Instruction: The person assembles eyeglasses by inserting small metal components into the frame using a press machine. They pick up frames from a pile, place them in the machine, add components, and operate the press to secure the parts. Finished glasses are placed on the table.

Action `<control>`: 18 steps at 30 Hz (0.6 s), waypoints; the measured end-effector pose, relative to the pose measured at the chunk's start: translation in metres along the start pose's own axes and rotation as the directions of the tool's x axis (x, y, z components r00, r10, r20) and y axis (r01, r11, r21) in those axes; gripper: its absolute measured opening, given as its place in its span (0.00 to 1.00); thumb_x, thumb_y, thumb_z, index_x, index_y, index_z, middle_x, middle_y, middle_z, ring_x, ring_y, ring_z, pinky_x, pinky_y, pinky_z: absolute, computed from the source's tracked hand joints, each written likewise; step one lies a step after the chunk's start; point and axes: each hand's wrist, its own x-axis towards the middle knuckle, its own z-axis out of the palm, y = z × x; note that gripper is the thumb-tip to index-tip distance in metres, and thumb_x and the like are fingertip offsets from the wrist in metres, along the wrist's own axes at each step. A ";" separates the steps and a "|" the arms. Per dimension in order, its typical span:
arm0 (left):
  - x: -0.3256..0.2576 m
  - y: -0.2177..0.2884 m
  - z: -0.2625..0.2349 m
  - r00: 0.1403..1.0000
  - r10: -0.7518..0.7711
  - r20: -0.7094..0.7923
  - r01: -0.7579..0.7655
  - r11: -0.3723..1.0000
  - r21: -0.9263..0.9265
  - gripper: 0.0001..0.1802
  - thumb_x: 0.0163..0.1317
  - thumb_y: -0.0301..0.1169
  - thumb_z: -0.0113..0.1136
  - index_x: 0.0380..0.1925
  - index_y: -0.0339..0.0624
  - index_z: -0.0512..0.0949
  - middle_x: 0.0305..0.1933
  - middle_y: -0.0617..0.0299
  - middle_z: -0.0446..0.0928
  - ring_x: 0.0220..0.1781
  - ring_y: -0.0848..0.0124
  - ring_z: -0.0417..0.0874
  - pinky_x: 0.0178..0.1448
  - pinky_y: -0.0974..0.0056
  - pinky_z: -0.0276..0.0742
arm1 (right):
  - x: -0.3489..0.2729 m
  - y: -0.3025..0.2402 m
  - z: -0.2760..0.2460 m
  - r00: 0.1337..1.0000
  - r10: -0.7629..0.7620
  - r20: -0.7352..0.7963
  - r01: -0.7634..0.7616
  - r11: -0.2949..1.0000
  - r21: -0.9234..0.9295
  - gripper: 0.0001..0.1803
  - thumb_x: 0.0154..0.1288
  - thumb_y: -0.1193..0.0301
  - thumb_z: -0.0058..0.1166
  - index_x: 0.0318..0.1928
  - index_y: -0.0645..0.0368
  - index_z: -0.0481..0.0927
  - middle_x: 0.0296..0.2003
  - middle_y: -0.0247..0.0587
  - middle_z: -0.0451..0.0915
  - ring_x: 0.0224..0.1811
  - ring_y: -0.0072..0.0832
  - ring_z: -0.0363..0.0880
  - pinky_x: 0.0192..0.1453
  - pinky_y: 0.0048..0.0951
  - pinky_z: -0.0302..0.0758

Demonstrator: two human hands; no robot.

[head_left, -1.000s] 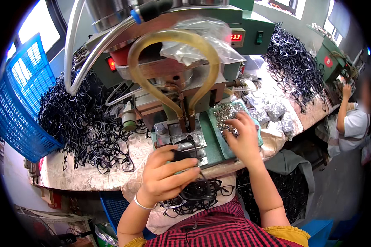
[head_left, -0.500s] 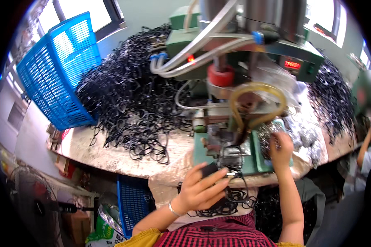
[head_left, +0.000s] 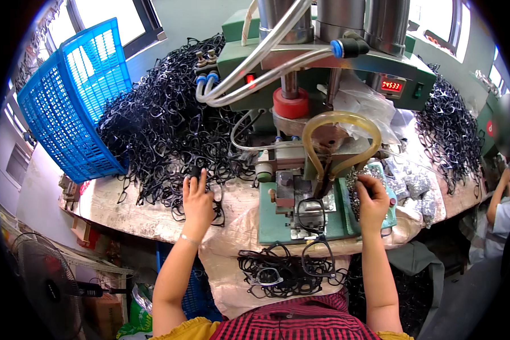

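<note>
Left hand (head_left: 198, 199) pinches a black frame (head_left: 209, 195) from the pile (head_left: 164, 136) at the desk's left; right hand (head_left: 373, 199) fingers silver parts (head_left: 357, 187). Feeding step, likely: next, seat it on the press (head_left: 306, 209).

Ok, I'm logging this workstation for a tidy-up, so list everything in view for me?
Eyeglass frames: big heap, black, bench left.
Second heap of frames: black, bench right.
Frames in lap: a small pile, black.
Basket: one, blue, tipped against the left heap.
Press machine: one, green and steel, centre.
Hose loop: one, yellowish, machine front.
Fan: one, dark, lower left.
Co-worker: one, far right.
Left hand: on the left heap.
Right hand: beside the machine, on small silvery parts.
</note>
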 end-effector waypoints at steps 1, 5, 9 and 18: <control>0.002 -0.007 0.015 0.999 0.000 0.036 -0.002 0.999 0.039 0.03 0.46 0.25 0.64 0.22 0.44 0.85 0.71 0.53 0.69 0.64 0.48 0.71 0.76 0.47 0.58 | -0.004 0.000 -0.005 1.000 0.004 -0.009 -0.005 0.998 -0.057 0.07 0.62 0.78 0.62 0.41 0.64 0.84 0.35 0.33 0.83 0.37 0.19 0.79 0.45 0.21 0.74; 0.015 -0.017 -0.002 0.921 -0.086 -0.379 0.011 0.980 -0.197 0.04 0.53 0.24 0.66 0.24 0.46 0.86 0.66 0.55 0.75 0.61 0.52 0.76 0.73 0.51 0.62 | -0.024 0.002 -0.058 0.941 -0.338 -0.022 0.280 0.812 -0.513 0.06 0.57 0.82 0.62 0.37 0.63 0.84 0.35 0.41 0.84 0.41 0.33 0.81 0.51 0.30 0.75; 0.046 -0.030 -0.056 0.784 -0.322 -0.530 0.090 0.905 -0.417 0.08 0.58 0.20 0.64 0.37 0.42 0.84 0.64 0.53 0.77 0.56 0.58 0.81 0.66 0.57 0.69 | -0.038 -0.013 -0.093 0.963 -0.252 -0.099 0.172 0.852 -0.494 0.08 0.55 0.85 0.63 0.36 0.64 0.83 0.35 0.40 0.83 0.41 0.33 0.80 0.50 0.32 0.74; 0.019 -0.034 0.040 0.894 -0.396 -0.212 0.133 0.685 -0.717 0.10 0.70 0.28 0.56 0.45 0.36 0.81 0.61 0.52 0.78 0.51 0.70 0.77 0.56 0.67 0.70 | -0.014 -0.080 0.026 0.926 -0.269 0.264 0.286 0.958 -0.027 0.11 0.53 0.79 0.64 0.38 0.64 0.82 0.36 0.43 0.83 0.41 0.33 0.82 0.49 0.31 0.76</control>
